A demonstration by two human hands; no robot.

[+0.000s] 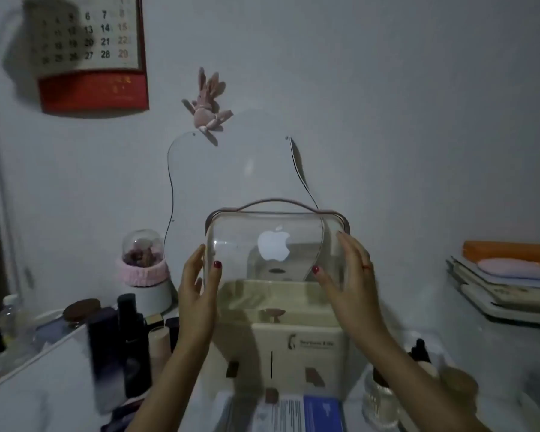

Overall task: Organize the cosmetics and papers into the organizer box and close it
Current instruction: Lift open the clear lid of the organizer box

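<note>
Both hands are on the clear lid (272, 244): left hand (200, 285) flat against its left side, right hand (351, 275) flat against its right, fingers straight, thumbs on the front. The lid stands raised over the cream organizer box (296, 347), mid-surface. Dark cosmetics (128, 338) crowd the left edge, papers (290, 413) lie at the front edge, and a dropper bottle (382, 394) stands just right of the box.

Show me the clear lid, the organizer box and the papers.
clear lid (236, 235): head view, on its transparent front wall.
organizer box (296, 361): head view, on its cream front panel.
papers (281, 413): head view, on the printed white sheet.
</note>
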